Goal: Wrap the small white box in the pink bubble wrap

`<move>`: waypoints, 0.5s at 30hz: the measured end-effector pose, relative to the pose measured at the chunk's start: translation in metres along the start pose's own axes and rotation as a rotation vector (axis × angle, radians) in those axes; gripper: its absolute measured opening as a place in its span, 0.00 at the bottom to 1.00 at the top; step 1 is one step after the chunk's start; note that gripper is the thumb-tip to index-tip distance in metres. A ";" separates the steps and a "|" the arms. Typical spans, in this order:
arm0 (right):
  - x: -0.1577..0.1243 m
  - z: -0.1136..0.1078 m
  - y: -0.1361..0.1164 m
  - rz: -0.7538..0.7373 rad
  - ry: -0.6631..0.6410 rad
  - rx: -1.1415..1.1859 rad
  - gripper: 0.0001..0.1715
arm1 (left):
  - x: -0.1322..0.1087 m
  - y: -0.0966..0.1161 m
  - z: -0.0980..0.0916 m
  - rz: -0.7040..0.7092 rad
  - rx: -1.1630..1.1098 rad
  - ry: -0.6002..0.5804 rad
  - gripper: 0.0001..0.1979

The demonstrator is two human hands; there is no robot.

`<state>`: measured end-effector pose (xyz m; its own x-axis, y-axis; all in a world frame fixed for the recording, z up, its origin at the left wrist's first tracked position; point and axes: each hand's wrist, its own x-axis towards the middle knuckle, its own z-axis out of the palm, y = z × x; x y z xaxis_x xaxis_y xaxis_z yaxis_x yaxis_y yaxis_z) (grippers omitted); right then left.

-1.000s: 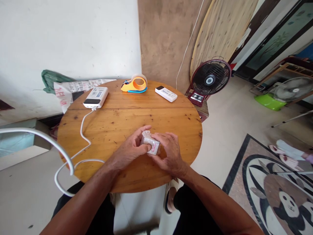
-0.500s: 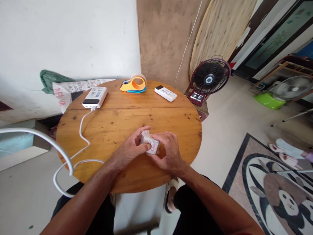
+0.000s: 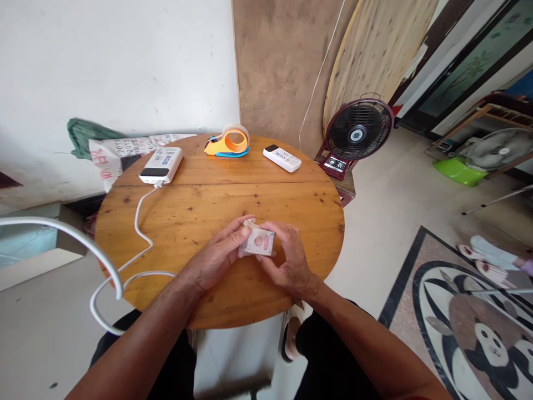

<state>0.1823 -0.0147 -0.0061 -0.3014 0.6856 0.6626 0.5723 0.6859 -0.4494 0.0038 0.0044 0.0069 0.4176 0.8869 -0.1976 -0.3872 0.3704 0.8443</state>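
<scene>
The only thing I can half read is on the printed sack [image 3: 125,149] behind the desk's [image 3: 216,200] far left edge, where red digits look like "2015" in two rows. The power bank [image 3: 161,164] near that edge and the remote [image 3: 282,158] at the far edge carry labels too small to read. The packet [image 3: 258,243] in my grip shows a pink print I cannot make out.
</scene>
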 end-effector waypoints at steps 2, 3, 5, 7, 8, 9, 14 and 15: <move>0.000 0.000 0.000 0.008 -0.004 -0.012 0.31 | 0.000 0.000 0.001 0.011 -0.003 0.005 0.24; 0.000 0.000 0.000 0.005 -0.004 -0.017 0.31 | 0.000 0.000 0.001 0.013 0.007 0.008 0.25; 0.000 0.001 0.000 -0.007 -0.003 -0.022 0.31 | -0.001 0.001 0.002 0.015 0.076 0.018 0.28; 0.000 0.001 0.000 -0.027 -0.003 -0.026 0.31 | -0.001 0.002 0.003 0.025 0.208 0.044 0.32; 0.000 0.002 -0.001 -0.036 -0.004 -0.030 0.31 | -0.002 0.003 0.004 0.031 0.278 0.058 0.34; 0.000 0.002 -0.001 -0.045 -0.003 -0.034 0.30 | -0.002 0.003 0.005 0.039 0.339 0.069 0.36; -0.001 0.003 -0.002 -0.062 0.003 -0.034 0.30 | -0.003 0.007 0.007 0.041 0.419 0.083 0.36; -0.001 0.003 -0.002 -0.064 0.005 -0.027 0.31 | -0.003 0.007 0.007 0.034 0.408 0.083 0.36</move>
<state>0.1796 -0.0156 -0.0074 -0.3345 0.6392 0.6925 0.5724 0.7216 -0.3895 0.0058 0.0026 0.0173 0.3363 0.9221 -0.1913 -0.0352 0.2153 0.9759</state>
